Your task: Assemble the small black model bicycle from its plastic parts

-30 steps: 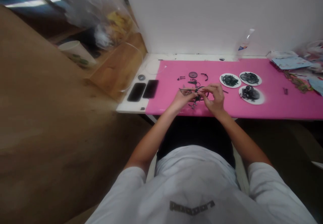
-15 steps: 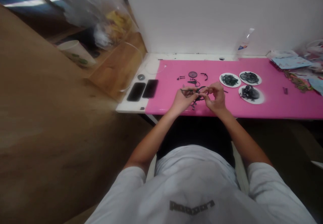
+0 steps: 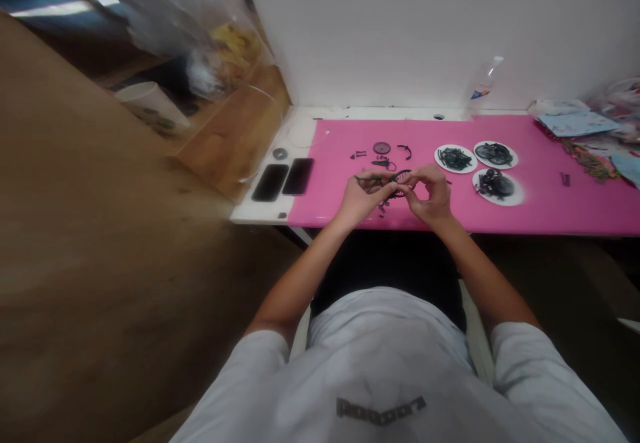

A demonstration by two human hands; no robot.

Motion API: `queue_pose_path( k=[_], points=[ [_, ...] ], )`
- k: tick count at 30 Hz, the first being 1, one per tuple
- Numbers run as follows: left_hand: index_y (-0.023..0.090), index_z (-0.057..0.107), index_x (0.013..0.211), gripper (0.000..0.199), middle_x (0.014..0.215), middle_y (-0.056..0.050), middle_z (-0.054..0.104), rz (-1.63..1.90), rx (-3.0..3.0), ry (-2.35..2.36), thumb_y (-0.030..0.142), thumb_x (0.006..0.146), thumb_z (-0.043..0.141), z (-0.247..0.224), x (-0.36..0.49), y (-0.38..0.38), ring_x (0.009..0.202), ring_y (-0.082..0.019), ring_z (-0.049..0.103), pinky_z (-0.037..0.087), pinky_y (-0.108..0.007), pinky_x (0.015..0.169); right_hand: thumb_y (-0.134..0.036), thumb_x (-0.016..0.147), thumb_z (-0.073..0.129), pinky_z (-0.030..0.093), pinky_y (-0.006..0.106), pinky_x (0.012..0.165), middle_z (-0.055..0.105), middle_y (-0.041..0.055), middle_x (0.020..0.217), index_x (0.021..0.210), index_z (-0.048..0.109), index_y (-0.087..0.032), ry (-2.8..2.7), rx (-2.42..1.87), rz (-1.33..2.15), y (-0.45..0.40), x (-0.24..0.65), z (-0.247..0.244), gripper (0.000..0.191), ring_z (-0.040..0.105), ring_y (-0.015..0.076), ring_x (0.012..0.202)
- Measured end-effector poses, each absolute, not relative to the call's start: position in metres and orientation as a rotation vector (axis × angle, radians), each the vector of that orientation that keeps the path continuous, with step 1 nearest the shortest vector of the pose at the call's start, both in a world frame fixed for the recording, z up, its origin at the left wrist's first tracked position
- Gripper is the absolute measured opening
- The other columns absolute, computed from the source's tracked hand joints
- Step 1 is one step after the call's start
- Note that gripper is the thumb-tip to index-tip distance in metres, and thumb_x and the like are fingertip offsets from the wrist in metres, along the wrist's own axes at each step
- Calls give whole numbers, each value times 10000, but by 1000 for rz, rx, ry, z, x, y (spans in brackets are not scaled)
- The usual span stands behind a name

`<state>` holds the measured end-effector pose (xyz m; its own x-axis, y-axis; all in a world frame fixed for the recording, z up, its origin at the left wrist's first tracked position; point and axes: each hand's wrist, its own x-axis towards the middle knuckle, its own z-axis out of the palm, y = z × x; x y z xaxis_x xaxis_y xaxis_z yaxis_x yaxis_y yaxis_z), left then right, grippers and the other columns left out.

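Observation:
Both hands meet over the pink mat (image 3: 345,143) near the table's front edge. Between their fingertips is a black round spoked part (image 3: 401,176). My left hand (image 3: 363,196) pinches its left side, and a thin dark piece also shows across the fingers. My right hand (image 3: 431,196) has thumb and fingertips closed on the right side of the round part. Behind the hands lie a dark disc (image 3: 382,148), a curved black piece (image 3: 407,152) and several small black parts (image 3: 383,163). A few tiny dark bits (image 3: 382,211) lie below the fingers.
Three white plates with dark parts stand right of the hands, one (image 3: 455,158) nearest. Two black phones (image 3: 299,176) and a small round metal object (image 3: 280,154) lie left. A clear bottle (image 3: 485,83) stands at the wall; plastic packets (image 3: 577,123) lie far right.
The right hand has shifted very slightly to the right, and the round part has tilted a little between the fingers. The left hand is nearly in the same place.

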<state>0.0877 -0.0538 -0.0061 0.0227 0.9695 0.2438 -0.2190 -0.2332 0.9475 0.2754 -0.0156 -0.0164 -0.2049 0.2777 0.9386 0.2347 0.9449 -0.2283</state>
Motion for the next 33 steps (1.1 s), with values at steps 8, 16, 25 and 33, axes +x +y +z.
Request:
queue_pose_path(
  k=[8, 16, 25, 33],
  points=[
    [156, 849, 1093, 501, 961, -101, 831, 1347, 1247, 902, 453, 724, 1012, -10, 78, -46, 832, -200, 774, 642, -307, 727, -327, 997, 833, 654, 385, 753, 706, 0, 1030, 1354, 550, -334, -1768, -415, 251, -7, 278, -36, 456, 746, 196, 819],
    [143, 859, 1086, 470, 975, -121, 848, 1348, 1258, 958, 439, 749, 997, -7, 75, -47, 842, -228, 798, 677, -342, 753, -395, 1012, 807, 662, 424, 801, 656, 1, 998, 1318, 559, -335, -1779, -468, 347, -11, 275, -34, 399, 718, 203, 808],
    [120, 852, 1106, 516, 1057, -150, 855, 1333, 1258, 946, 438, 731, 1009, -5, 76, -50, 966, -281, 833, 699, -407, 893, -439, 1030, 771, 655, 432, 834, 579, -39, 872, 1329, 541, -313, -1831, -506, 393, -17, 275, -25, 398, 709, 197, 768],
    [130, 849, 1096, 466, 1058, -145, 856, 1337, 1268, 970, 405, 751, 1000, -3, 79, -52, 980, -288, 835, 710, -428, 902, -402, 1004, 780, 642, 417, 814, 540, -60, 807, 1334, 553, -314, -1839, -564, 387, -21, 276, -24, 409, 679, 197, 752]
  ],
)
